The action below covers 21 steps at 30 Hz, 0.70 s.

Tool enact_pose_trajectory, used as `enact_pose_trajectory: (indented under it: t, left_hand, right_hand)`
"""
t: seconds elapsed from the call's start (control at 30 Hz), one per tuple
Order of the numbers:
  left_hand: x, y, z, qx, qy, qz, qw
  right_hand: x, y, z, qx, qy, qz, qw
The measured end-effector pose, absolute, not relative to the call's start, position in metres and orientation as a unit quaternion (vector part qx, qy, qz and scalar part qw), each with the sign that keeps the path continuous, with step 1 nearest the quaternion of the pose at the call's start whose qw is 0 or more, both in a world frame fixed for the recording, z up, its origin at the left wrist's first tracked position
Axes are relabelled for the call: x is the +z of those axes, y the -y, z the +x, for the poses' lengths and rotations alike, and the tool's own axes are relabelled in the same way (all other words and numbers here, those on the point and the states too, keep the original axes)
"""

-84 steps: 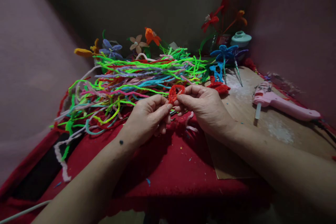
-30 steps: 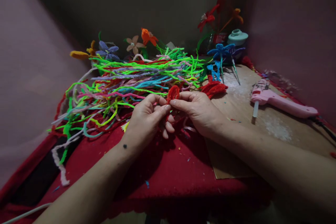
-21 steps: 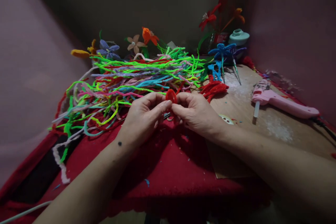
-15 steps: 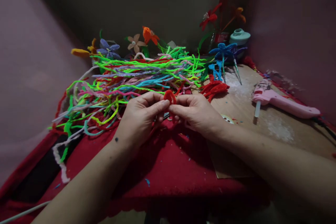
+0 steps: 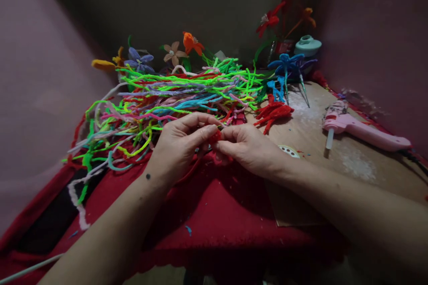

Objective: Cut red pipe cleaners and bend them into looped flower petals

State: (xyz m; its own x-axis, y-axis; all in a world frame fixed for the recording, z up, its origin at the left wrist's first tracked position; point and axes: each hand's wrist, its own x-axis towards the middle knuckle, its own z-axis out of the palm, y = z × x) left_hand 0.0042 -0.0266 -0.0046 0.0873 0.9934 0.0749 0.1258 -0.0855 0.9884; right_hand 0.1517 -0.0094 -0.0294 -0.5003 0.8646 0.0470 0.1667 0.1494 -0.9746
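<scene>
Between my two hands is a red pipe cleaner [image 5: 216, 137], mostly covered by the fingertips. My left hand [image 5: 183, 140] pinches it with thumb and index finger. From the other side, my right hand [image 5: 245, 146] grips it too, the fingers pressed together. Both hands hover over the red cloth [image 5: 220, 213], just in front of a heap of pipe cleaners [image 5: 180, 89] in green, purple, blue, pink and yellow. Close to my right hand lies a bunch of red pipe cleaner pieces [image 5: 273, 112].
A pink glue gun [image 5: 364, 131] rests on the wooden board [image 5: 310, 142] at the right. Blue pipe cleaner flowers [image 5: 286, 63] stand behind it, near a teal container [image 5: 307, 46]. An orange flower [image 5: 192, 43] and others line the back. A white cord [image 5: 30, 269] crosses the lower left.
The red loop that stood up above the fingertips is now lower and mostly hidden between them. My hands have come closer together, and the left fingers are more arched.
</scene>
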Motion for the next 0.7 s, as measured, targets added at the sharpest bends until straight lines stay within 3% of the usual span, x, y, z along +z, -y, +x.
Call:
enact_pose_trajectory:
  t: [0.3,0.7]
  left_hand:
    - [0.002,0.024,-0.005,0.333,-0.538,0.684,0.361]
    - [0.009,0.021,-0.016,0.197,-0.464,0.841,0.200]
  right_hand:
    - [-0.034,0.007,0.152,0.549,0.676,-0.391,0.299]
    - [-0.033,0.009,0.151,0.517,0.708,-0.399,0.267]
